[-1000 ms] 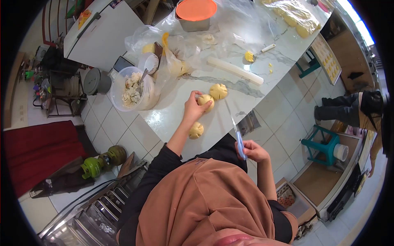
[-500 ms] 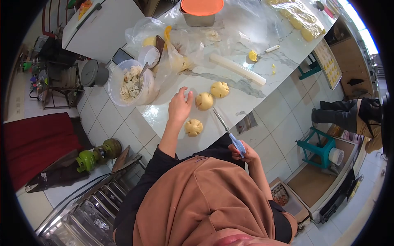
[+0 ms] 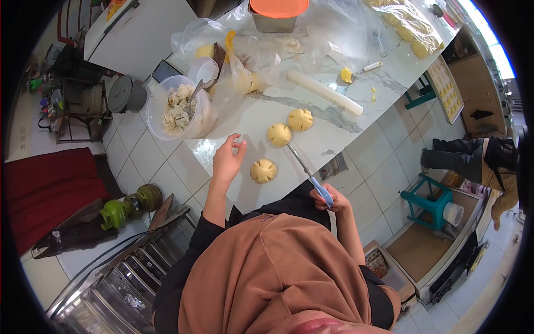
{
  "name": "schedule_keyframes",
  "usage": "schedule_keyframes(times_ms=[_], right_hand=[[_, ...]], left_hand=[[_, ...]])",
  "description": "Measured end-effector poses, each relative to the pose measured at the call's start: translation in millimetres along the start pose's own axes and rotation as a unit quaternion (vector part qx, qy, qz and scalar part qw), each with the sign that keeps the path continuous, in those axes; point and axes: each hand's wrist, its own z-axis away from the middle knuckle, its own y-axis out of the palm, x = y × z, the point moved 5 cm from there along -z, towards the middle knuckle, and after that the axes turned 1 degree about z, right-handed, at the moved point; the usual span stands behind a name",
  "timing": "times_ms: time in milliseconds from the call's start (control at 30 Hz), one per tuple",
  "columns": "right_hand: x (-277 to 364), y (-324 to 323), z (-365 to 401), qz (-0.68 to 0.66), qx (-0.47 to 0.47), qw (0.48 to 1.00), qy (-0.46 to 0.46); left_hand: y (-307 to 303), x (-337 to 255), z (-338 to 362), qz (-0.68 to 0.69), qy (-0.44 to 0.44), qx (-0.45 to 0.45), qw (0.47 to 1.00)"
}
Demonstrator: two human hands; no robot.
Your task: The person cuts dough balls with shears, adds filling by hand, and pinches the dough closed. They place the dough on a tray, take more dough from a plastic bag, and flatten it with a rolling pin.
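Three round yellow dough balls with cuts lie on the marble table: one at the front (image 3: 263,171), a middle one (image 3: 278,134) and one behind it (image 3: 300,119). My right hand (image 3: 330,198) grips blue-handled scissors (image 3: 321,192), whose blade tips touch the edge of the middle ball. To the left of the balls, my left hand (image 3: 228,156) hovers over the table's edge with fingers apart and nothing in them.
A tub of white filling (image 3: 179,111) with a spoon stands at the left, beside plastic bags (image 3: 239,75). Behind the balls lie a white rolling pin (image 3: 325,92) and a spatula (image 3: 361,71). Another person (image 3: 461,155) stands at the right.
My left hand has moved left, away from the middle ball. The scissors in my right hand look more closed, with their tips now at that ball's edge.
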Motion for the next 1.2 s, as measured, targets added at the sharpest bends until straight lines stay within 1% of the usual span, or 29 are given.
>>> schedule_keyframes(times_ms=[100,200,400,867,900,1100,1200], right_hand=[[-0.9,0.8,4.9,-0.016,0.017,1.000,-0.017],[-3.5,0.6,8.4,-0.011,0.042,0.999,-0.013],[2.1,0.0,-0.3,0.018,0.004,1.000,0.002],[-1.4,-7.8,-4.9,0.005,0.005,1.000,0.002],[-1.8,-8.2,-3.5,0.001,0.007,1.000,0.003],[-9.8,-17.8,33.6,0.069,-0.048,0.995,0.045],[-7.2,-16.7,44.9,0.082,-0.033,0.994,0.059]], left_hand=[[-0.2,4.2,2.6,0.002,0.003,-0.002,1.000],[0.0,5.7,5.2,0.009,-0.001,-0.005,1.000],[-0.1,1.3,8.3,0.018,0.002,-0.005,1.000],[-1.2,7.4,11.9,0.027,0.000,-0.002,1.000],[-1.4,6.7,12.7,0.028,-0.002,-0.001,1.000],[-4.2,17.5,14.4,0.043,-0.004,-0.012,0.999],[-6.5,24.3,13.7,0.045,0.000,-0.025,0.999]])
